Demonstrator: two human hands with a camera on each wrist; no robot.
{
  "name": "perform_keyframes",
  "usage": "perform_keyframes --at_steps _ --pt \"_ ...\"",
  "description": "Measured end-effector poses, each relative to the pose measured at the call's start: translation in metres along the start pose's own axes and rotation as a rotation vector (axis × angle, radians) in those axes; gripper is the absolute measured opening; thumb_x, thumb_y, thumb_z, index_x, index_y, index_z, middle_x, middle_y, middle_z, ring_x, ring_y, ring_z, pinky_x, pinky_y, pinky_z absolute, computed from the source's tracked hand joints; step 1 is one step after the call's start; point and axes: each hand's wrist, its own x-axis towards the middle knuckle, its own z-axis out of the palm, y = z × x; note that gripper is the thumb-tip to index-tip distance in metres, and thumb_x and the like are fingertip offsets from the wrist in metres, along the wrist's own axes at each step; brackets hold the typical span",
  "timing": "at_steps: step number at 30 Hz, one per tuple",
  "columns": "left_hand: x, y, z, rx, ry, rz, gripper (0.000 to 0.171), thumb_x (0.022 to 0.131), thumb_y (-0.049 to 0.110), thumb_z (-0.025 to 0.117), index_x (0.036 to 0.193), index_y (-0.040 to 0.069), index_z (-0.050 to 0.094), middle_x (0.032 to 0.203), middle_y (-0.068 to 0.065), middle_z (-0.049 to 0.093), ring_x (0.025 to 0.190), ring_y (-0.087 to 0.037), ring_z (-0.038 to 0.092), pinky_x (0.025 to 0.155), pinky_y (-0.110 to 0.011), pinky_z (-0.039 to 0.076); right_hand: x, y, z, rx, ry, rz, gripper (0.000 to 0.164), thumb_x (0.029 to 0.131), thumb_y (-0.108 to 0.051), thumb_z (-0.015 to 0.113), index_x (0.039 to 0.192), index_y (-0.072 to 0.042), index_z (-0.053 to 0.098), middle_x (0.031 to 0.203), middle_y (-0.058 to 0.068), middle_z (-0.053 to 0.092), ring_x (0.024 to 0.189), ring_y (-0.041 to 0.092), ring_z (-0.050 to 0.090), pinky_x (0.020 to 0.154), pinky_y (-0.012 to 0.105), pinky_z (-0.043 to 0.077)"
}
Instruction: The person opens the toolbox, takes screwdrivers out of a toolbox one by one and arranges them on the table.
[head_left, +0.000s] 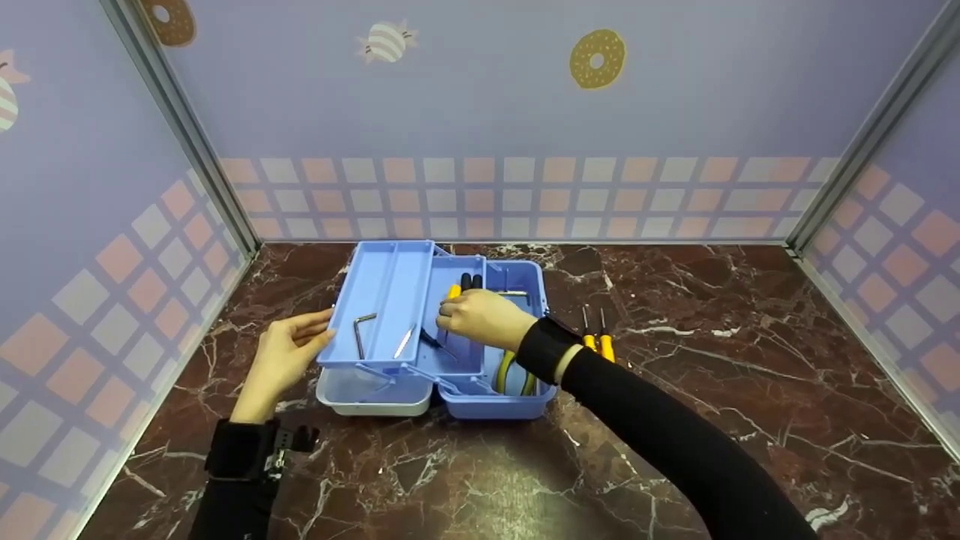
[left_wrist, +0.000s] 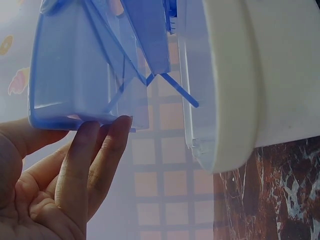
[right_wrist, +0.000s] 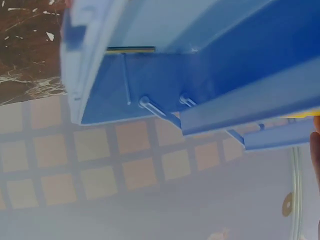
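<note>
A light-blue toolbox stands with its stepped trays fanned out to the left. My left hand pinches the left rim of the upper tray, thumb and fingertips right at its edge in the left wrist view. Over the middle tray, my right hand grips a small yellow tool, mostly hidden by the fingers. Just behind it show two black handles. An L-shaped hex key and a slim silver piece lie in the upper tray. A dark slim tool lies lower.
Yellow-green-handled pliers and a metal rod lie in the deep bottom compartment. Right of the toolbox, two yellow-handled screwdrivers rest on the dark marbled table. A translucent lid sits under the upper tray. Patterned walls enclose the table.
</note>
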Motion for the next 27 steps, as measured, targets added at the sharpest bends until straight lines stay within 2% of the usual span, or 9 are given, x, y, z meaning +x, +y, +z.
perform_keyframes --at_steps 5,10,13,15,20,27 --pt "0.0 0.0 0.0 0.002 0.001 -0.004 0.038 0.097 0.008 0.063 0.131 -0.007 0.058 0.124 -0.028 0.064 0.115 -0.039 0.065 0.091 -0.016 0.054 -0.001 0.004 -0.009 0.075 0.037 0.034 0.018 0.088 0.005 0.062 0.089 -0.011 0.069 0.086 -0.003 0.071 0.078 0.009 0.066 0.072 0.021 0.057" --pt "0.0 0.0 0.0 0.005 -0.006 -0.007 0.039 0.096 0.009 0.063 0.132 -0.008 0.058 0.125 -0.029 0.063 0.115 -0.04 0.064 0.092 -0.019 0.055 -0.008 0.01 -0.015 0.17 0.088 0.118 0.014 0.088 0.006 0.063 0.094 -0.005 0.069 0.088 0.003 0.071 0.075 0.014 0.067 0.072 0.024 0.059" --pt "0.0 -0.001 0.0 0.011 -0.007 -0.01 0.041 0.096 0.01 0.064 0.132 -0.008 0.057 0.125 -0.029 0.063 0.116 -0.04 0.064 0.094 -0.023 0.055 -0.013 0.014 -0.017 0.278 0.123 0.214 0.009 0.09 0.001 0.065 0.097 -0.003 0.069 0.091 0.007 0.072 0.077 0.018 0.069 0.073 0.024 0.06" --pt "0.0 -0.001 0.0 0.014 -0.007 -0.012 0.041 0.096 0.011 0.064 0.132 -0.008 0.057 0.125 -0.029 0.063 0.116 -0.04 0.064 0.094 -0.023 0.055 -0.018 0.017 -0.019 0.393 0.141 0.295 0.008 0.09 -0.002 0.066 0.098 -0.001 0.068 0.092 0.009 0.07 0.077 0.02 0.07 0.073 0.025 0.061" --pt "-0.001 -0.001 0.0 0.014 -0.01 -0.011 0.041 0.096 0.01 0.064 0.133 -0.007 0.057 0.126 -0.029 0.063 0.116 -0.039 0.064 0.092 -0.017 0.054 -0.031 0.025 -0.022 0.638 0.179 0.481 0.011 0.09 -0.004 0.069 0.099 0.0 0.066 0.094 0.012 0.067 0.08 0.024 0.069 0.075 0.028 0.061" --pt "-0.001 0.001 0.001 0.001 -0.001 -0.008 0.038 0.096 0.007 0.062 0.131 -0.008 0.058 0.124 -0.029 0.064 0.115 -0.039 0.064 0.088 -0.009 0.051 -0.05 0.038 -0.023 0.722 0.246 0.667 0.011 0.088 -0.004 0.071 0.098 0.0 0.068 0.094 0.014 0.074 0.084 0.026 0.072 0.08 0.036 0.061"
